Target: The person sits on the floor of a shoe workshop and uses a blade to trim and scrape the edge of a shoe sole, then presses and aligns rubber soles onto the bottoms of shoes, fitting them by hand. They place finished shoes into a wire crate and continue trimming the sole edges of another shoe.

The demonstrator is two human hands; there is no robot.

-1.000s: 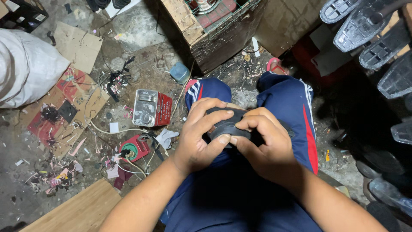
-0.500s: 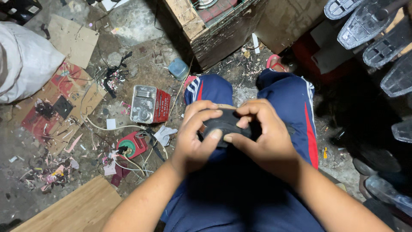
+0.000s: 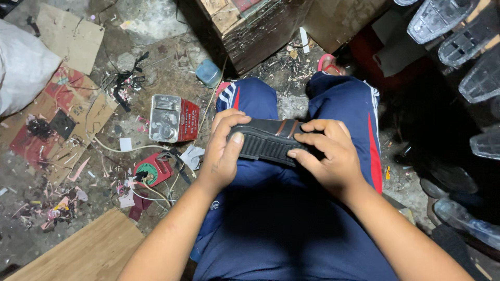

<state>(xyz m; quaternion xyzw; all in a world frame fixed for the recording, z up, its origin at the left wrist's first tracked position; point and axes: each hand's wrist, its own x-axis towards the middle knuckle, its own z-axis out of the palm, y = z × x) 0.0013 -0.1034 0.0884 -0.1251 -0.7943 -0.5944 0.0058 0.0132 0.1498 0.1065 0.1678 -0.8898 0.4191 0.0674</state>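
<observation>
Two hands hold one black shoe sole over the lap, between the knees of blue track trousers. The left hand closes its grip on the sole's left end, thumb pressed on the ribbed tread (the grooved side faces up). The right hand closes its grip on the right end, fingers curled over the top edge. On the littered floor to the left lie a red and silver metal tin, a small red tool and cardboard scraps.
</observation>
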